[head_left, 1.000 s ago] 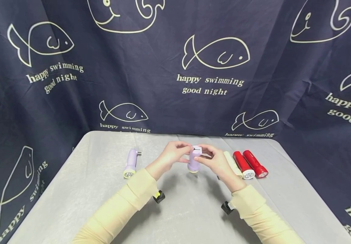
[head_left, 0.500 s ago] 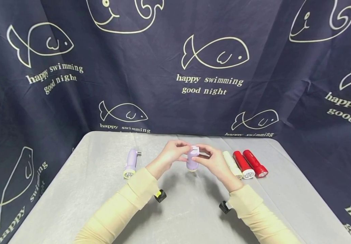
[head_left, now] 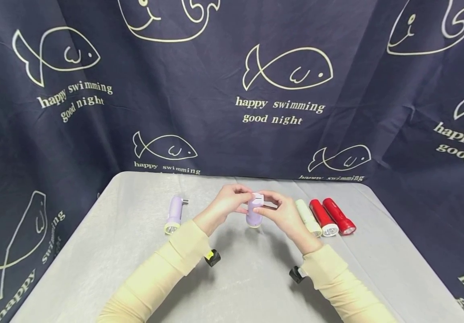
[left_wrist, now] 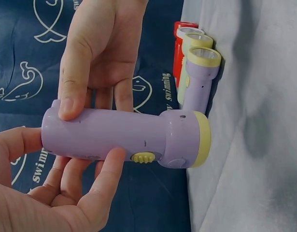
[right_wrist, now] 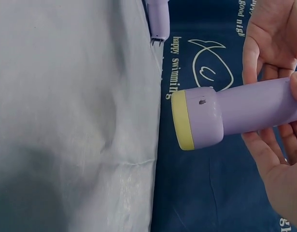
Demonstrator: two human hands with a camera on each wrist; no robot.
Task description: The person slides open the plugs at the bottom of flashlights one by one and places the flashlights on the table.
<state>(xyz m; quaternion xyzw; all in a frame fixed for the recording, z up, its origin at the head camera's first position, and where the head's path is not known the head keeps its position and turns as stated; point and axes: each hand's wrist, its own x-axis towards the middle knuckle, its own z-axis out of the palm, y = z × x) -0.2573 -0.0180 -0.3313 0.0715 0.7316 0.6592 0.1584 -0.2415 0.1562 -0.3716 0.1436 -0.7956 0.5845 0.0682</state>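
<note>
Well inside the desk's (head_left: 240, 285) side edges and nearer the far one, the left hand (head_left: 228, 200) and right hand (head_left: 283, 214) both pinch a purple flashlight (head_left: 254, 214) above the surface, lamp end down. A second flashlight (head_left: 175, 211) lies apart leftward; a row of flashlights (head_left: 323, 217) sits closer rightward. The held one looks smooth, with yellow rim (left_wrist: 203, 140) and ridged switch (left_wrist: 143, 157).

Head view bright; light reads as overhead, soft shadows on the counter (head_left: 240, 291) below the sleeves (head_left: 147, 282). Curtain (head_left: 215, 103) prints skew toward the side edges. Wrist views dimmer, slightly soft; diffuse counter shadows, faint highlights on held flashlight (left_wrist: 105, 130).
</note>
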